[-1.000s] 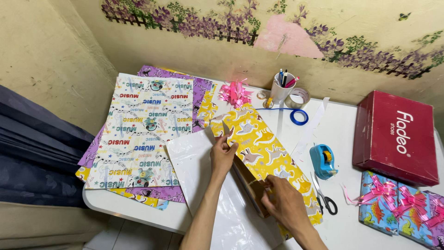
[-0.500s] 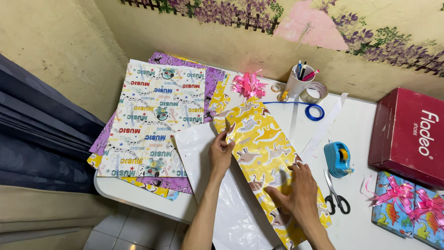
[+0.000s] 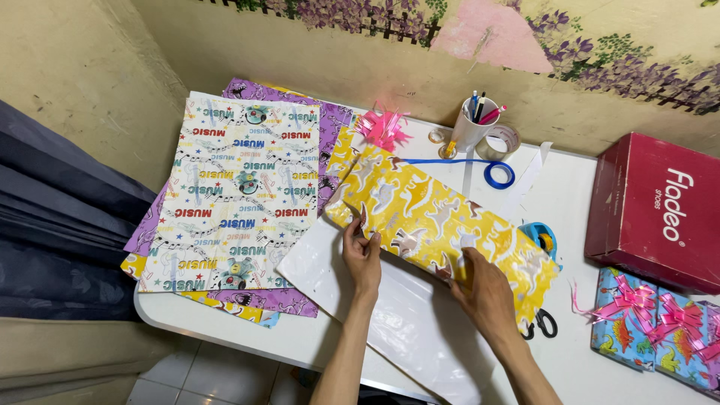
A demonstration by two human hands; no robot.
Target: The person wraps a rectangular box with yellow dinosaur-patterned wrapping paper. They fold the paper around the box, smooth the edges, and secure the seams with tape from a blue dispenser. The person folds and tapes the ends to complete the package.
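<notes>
left hand: fingers curled and pinching the near-left edge of the yellow dinosaur wrapping paper, thumb on top, so it's closed on the sheet's edge

right hand: lying palm-down on the near long edge of the same yellow sheet, fingers spread a bit and pressing it flat. Can't really tell if the fingertips hook under the edge or just press

yellow sheet: lies slanted across the middle of the white table, from upper left to lower right, glossy, covering whatever's under it. Its far corner is just beside the pink ribbon bow

under the hands: a white plastic sheet spread on the table, running off the near edge

left side: a stack of wrapping sheets, white music-print sheet on top, purple ones peeking out below

right side: blue tape dispenser half hidden by the yellow sheet's far corner, scissors poking out below that corner

back of table: white cup of pens, a clear tape roll next to it, a blue tape roll near them

far right: dark red shoe box, and 2 blue wrapped gifts with pink bows in front of it
</notes>
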